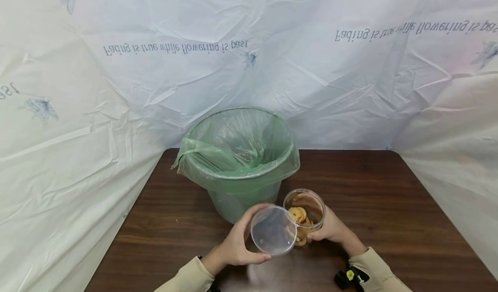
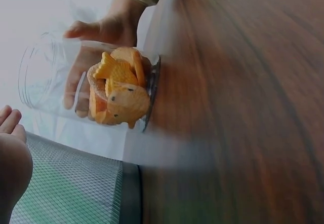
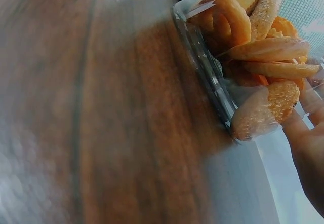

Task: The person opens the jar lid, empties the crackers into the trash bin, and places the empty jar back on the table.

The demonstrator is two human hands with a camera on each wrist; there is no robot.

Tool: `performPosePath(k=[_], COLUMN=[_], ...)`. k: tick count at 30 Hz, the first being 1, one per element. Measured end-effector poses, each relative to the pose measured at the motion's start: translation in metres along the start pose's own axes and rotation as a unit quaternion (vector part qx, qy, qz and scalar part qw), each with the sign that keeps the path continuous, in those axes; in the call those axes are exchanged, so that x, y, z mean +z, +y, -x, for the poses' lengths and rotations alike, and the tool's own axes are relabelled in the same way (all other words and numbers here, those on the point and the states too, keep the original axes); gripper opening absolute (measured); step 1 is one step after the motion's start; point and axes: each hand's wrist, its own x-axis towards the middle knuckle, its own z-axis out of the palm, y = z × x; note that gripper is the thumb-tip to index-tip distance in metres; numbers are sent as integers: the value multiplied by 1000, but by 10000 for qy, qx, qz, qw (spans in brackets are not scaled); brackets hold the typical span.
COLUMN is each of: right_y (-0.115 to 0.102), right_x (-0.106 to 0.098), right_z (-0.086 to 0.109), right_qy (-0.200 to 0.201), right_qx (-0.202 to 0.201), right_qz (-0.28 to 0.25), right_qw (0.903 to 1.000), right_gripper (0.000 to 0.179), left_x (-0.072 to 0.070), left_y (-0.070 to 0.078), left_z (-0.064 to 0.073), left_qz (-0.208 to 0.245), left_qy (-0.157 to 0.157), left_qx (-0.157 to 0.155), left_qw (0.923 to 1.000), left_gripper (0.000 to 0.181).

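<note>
My left hand point(image 1: 237, 242) holds a clear round lid point(image 1: 273, 231) by its edge, thumb below and fingers above. Just right of it, my right hand point(image 1: 333, 228) grips a clear plastic jar point(image 1: 314, 204) round its side. The jar's mouth is uncovered, and several golden-brown crackers point(image 2: 124, 95) of different shapes lie in its lower part. In the head view the lid overlaps the jar's left side. Close up in the right wrist view, crackers point(image 3: 273, 49) press against the clear wall. Whether the jar's base touches the table cannot be told.
Behind the hands, a mesh bin point(image 1: 241, 197) with a green plastic liner point(image 1: 233, 182) folded over its rim stands on the dark wooden table point(image 1: 373, 197). White printed sheeting point(image 1: 311, 67) hangs round the back and sides.
</note>
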Motion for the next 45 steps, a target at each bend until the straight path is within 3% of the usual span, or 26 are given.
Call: performPosePath(k=[7, 16, 23, 33, 41, 45], right_y=[0, -3, -4, -2, -5, -4], right_x=[0, 1, 0, 0, 2, 1], right_z=[1, -1, -1, -1, 0, 1], right_qy=[50, 90, 82, -26, 91, 77], right_qx=[44, -55, 16, -6, 314, 410], right_qz=[33, 230, 264, 138, 135, 130], right_qw=[10000, 9997, 9996, 9999, 9994, 9990], right_gripper=[96, 98, 97, 100, 99, 98], left_x=[-3, -4, -1, 0, -1, -2], left_y=[3, 28, 30, 31, 3, -1], left_z=[8, 2, 5, 11, 32, 34], left_qz=[-147, -134, -220, -918, -1614, -1650], left_qy=[12, -73, -60, -90, -144, -182], left_qx=[-146, -186, -270, -620, -1157, -1361], left_qw=[9998, 9997, 9994, 9938, 9800, 9767], left_gripper=[99, 92, 91, 91, 98, 96])
